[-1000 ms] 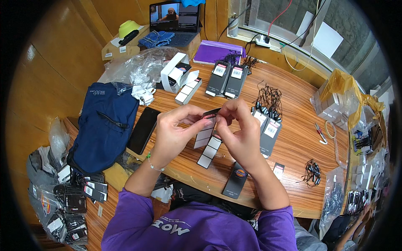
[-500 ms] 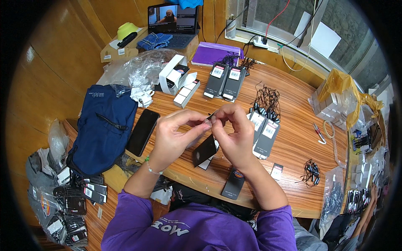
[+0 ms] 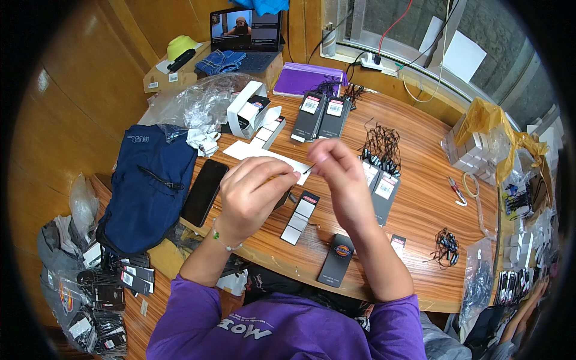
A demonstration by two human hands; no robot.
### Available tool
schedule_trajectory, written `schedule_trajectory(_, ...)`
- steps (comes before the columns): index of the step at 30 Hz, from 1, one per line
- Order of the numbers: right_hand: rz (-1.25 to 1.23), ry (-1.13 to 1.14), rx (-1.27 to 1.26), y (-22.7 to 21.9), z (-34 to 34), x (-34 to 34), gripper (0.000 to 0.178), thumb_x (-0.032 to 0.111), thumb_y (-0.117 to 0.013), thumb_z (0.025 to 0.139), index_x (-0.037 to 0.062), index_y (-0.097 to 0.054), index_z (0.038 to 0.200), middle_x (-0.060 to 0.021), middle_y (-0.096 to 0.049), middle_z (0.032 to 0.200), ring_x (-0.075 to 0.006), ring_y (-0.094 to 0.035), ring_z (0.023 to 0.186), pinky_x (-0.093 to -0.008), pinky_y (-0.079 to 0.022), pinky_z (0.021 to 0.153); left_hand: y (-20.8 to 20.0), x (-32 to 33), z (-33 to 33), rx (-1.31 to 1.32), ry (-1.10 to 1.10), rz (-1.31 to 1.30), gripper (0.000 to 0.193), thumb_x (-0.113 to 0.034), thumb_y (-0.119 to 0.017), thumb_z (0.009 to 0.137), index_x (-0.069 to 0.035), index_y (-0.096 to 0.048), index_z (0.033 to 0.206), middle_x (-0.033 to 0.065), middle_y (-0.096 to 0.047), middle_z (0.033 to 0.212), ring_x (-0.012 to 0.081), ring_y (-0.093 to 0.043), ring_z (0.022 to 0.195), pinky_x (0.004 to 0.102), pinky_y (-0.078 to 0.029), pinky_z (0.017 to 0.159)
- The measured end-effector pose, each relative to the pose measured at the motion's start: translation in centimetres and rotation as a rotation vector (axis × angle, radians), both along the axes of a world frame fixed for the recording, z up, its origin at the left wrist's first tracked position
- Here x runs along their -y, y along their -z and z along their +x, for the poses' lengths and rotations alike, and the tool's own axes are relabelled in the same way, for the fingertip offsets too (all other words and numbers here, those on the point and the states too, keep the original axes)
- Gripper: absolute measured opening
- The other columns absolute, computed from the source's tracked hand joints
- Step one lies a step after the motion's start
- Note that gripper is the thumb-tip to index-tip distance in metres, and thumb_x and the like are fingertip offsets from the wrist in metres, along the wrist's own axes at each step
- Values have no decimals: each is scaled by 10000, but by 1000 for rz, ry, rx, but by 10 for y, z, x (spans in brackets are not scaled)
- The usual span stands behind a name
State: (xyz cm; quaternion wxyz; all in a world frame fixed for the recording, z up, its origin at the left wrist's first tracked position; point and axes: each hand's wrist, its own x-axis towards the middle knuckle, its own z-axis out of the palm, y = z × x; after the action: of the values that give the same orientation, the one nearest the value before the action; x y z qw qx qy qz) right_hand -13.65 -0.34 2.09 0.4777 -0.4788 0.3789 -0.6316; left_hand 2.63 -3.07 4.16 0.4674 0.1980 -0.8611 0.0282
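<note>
- Black cord (image 3: 309,170) is pinched between left hand (image 3: 247,189) and right hand (image 3: 341,177), both narrow, perhaps for fine control.
- White-panelled tag (image 3: 299,219) lies near them, probably for easy reach.

1. Worn on the person's head, the left one of two side-by-side fisheyes looks down at the table (image 3: 420,198).
2. It faces outward: shirt (image 3: 300,330) at the lower edge, laptop (image 3: 247,36) and window (image 3: 384,24) beyond.
3. Left hand (image 3: 252,189) and right hand (image 3: 343,180) are near, mid-view; the laptop is farther.
</note>
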Motion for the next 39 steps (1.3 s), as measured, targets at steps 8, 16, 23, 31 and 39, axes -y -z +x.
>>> schedule_trajectory(8, -280, -247, 743, -12, -30, 7, 104, 189, -380, 943, 98, -430, 953, -37, -481, 711, -152, -472, 671, -335, -427, 721, 9, 0, 1, -68, 234, 378, 181, 89, -605, 696, -3, -596, 852, 125, -606, 845, 240, -610, 736, 288, -488, 608)
schedule_trajectory(16, -96, -507, 1248, -12, -19, 1, 132, 195, -388, 941, 91, -455, 985, -10, -439, 705, -130, -434, 661, -310, -431, 713, 6, -8, -15, -49, 214, 612, 255, -90, -692, 710, 23, -564, 898, 134, -591, 894, 244, -599, 824, 327, -477, 735)
schedule_trajectory(23, -49, -477, 1198, -14, -11, -3, 116, 194, -425, 927, 89, -471, 948, -19, -476, 762, -151, -485, 754, -337, -441, 806, 16, -6, -17, -131, 133, 515, 203, -44, -697, 693, 7, -602, 865, 99, -590, 876, 214, -598, 821, 292, -481, 706)
schedule_trajectory(31, -175, -45, 26, -31, -14, -15, 117, 32, -481, 876, 5, -466, 989, -50, -515, 796, -103, -517, 700, -226, -429, 678, 7, -1, 0, -325, 230, 616, 182, 93, -670, 661, 25, -634, 826, 104, -609, 839, 159, -581, 761, 244, -466, 673)
schedule_trajectory(39, -127, -116, -233, -25, -3, -17, 134, -4, -521, 833, -8, -436, 937, -53, -516, 796, -105, -558, 704, -243, -449, 653, 10, -4, -2, -620, 382, 878, 200, 126, -625, 714, 61, -614, 902, 123, -597, 947, 165, -604, 858, 263, -526, 767)
